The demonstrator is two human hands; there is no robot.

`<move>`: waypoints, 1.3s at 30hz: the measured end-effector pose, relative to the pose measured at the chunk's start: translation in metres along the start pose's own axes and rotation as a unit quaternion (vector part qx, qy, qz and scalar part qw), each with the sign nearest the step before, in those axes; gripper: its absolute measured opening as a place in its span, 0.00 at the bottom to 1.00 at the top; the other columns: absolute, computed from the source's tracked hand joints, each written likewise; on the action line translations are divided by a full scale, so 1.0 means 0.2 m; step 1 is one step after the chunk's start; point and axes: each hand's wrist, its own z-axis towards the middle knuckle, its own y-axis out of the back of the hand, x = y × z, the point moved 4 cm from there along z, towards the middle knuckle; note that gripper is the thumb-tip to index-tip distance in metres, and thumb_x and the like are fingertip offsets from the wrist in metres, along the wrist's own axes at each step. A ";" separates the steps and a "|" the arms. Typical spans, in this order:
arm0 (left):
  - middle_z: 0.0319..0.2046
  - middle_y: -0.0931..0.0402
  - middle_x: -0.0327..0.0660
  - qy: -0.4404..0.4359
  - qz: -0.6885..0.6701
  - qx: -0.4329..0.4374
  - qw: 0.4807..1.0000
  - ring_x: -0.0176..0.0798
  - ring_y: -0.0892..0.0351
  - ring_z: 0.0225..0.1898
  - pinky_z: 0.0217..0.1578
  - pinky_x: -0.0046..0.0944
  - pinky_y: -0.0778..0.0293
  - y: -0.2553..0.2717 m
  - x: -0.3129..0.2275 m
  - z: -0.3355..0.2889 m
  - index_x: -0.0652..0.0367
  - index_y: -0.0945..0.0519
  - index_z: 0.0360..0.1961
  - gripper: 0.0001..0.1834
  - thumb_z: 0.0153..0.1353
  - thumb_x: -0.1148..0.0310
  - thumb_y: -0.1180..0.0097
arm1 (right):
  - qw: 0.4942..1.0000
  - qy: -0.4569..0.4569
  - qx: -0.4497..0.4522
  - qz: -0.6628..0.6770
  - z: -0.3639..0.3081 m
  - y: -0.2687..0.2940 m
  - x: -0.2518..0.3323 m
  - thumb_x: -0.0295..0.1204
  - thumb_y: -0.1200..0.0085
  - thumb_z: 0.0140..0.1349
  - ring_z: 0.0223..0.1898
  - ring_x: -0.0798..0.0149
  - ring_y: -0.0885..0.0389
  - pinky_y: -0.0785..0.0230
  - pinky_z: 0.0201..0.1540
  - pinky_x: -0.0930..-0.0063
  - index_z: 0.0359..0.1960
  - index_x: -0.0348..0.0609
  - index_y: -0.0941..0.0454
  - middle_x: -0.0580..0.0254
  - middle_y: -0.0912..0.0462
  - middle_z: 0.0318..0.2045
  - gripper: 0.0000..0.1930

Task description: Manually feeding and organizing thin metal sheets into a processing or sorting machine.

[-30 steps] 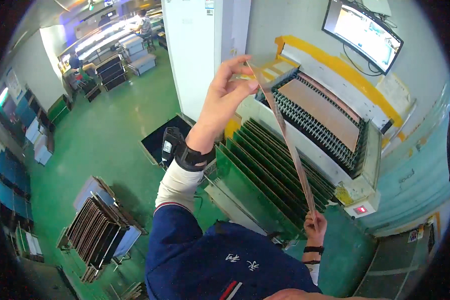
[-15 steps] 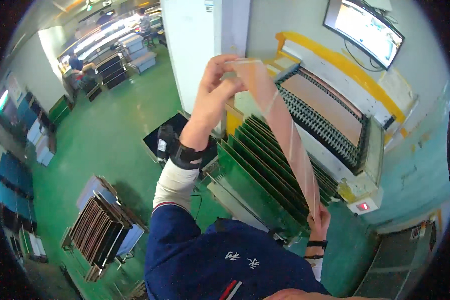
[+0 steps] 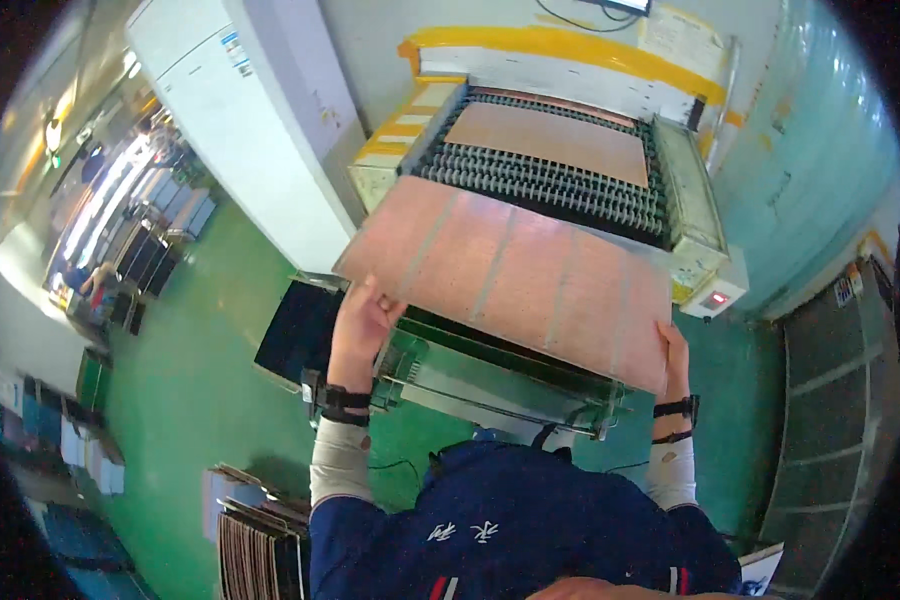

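A large copper-coloured panel with several pale stripes is held tilted in front of me, its face toward me. My left hand is closed on its near left edge. My right hand grips its right end, fingers partly hidden behind the panel. Below the panel stands a rack, mostly covered by it. Beyond lies a roller conveyor machine, and a second copper-coloured panel rests flat on its rollers.
A tall white cabinet stands at the left of the machine. A dark flat panel is near the floor by my left forearm. A rack of boards stands at lower left, and a dark meshed frame at the right.
The panel has turned from nearly edge-on to facing me and now hangs over the rack. My left hand has come down and my right hand up. My view has shifted right.
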 end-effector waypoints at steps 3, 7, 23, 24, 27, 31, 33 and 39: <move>0.50 0.20 0.37 0.038 0.014 -0.014 0.999 0.40 0.19 0.47 0.51 0.46 0.21 0.13 0.19 0.07 0.52 0.27 0.60 0.20 0.69 0.65 0.41 | 1.000 0.017 0.006 -0.009 -0.01 -0.07 0.05 0.38 0.45 0.66 0.50 0.61 0.17 0.23 0.54 0.64 0.60 0.39 0.26 0.60 0.17 0.52 0.23; 0.44 0.19 0.38 0.060 -0.012 -0.042 0.997 0.40 0.19 0.44 0.47 0.45 0.19 0.11 0.30 0.19 0.55 0.25 0.55 0.16 0.68 0.69 0.42 | 0.999 0.033 0.034 -0.020 0.10 -0.05 0.11 0.39 0.46 0.66 0.51 0.60 0.17 0.23 0.55 0.64 0.63 0.37 0.29 0.59 0.18 0.53 0.27; 0.51 0.22 0.44 0.067 -0.065 -0.041 0.995 0.45 0.23 0.52 0.59 0.52 0.24 0.11 0.62 1.08 0.59 0.26 0.55 0.14 0.69 0.74 0.46 | 0.977 -0.054 -0.004 0.206 -0.08 0.45 -0.16 0.44 0.50 0.75 0.32 0.65 0.21 0.22 0.37 0.74 0.38 0.43 0.23 0.66 0.23 0.30 0.17; 0.52 0.23 0.45 0.071 -0.054 -0.057 0.994 0.45 0.24 0.54 0.60 0.52 0.24 0.09 0.63 1.11 0.59 0.26 0.56 0.15 0.69 0.74 0.45 | 0.975 -0.061 0.011 0.213 -0.12 0.48 -0.17 0.43 0.49 0.74 0.32 0.64 0.20 0.22 0.37 0.74 0.38 0.43 0.23 0.65 0.21 0.30 0.15; 0.53 0.23 0.45 0.077 -0.030 -0.078 0.993 0.46 0.24 0.54 0.60 0.51 0.25 0.08 0.67 1.18 0.60 0.27 0.57 0.16 0.68 0.75 0.45 | 0.972 -0.048 -0.164 0.158 -0.25 0.58 -0.21 0.39 0.48 0.74 0.32 0.63 0.19 0.22 0.36 0.73 0.37 0.43 0.22 0.62 0.18 0.31 0.13; 0.50 0.22 0.44 0.095 -0.017 -0.054 0.994 0.45 0.23 0.52 0.59 0.49 0.24 0.08 0.72 1.26 0.60 0.27 0.56 0.16 0.69 0.74 0.44 | 0.964 -0.035 -0.184 0.189 -0.34 0.72 -0.28 0.37 0.47 0.73 0.32 0.62 0.18 0.21 0.34 0.71 0.38 0.43 0.22 0.60 0.16 0.31 0.11; 0.49 0.22 0.43 0.106 -0.018 -0.061 0.992 0.45 0.23 0.51 0.58 0.49 0.24 0.05 0.74 1.27 0.60 0.26 0.55 0.15 0.68 0.75 0.44 | 0.949 -0.018 -0.226 0.221 -0.36 0.78 -0.32 0.35 0.46 0.72 0.31 0.62 0.18 0.20 0.33 0.69 0.38 0.41 0.22 0.60 0.17 0.31 0.10; 0.46 0.22 0.43 0.103 -0.017 -0.034 0.994 0.43 0.24 0.48 0.57 0.48 0.24 0.05 0.76 1.30 0.59 0.26 0.53 0.13 0.68 0.74 0.45 | 0.934 -0.037 -0.279 0.219 -0.37 0.78 -0.47 0.34 0.47 0.72 0.33 0.62 0.17 0.20 0.34 0.68 0.38 0.42 0.22 0.59 0.17 0.33 0.09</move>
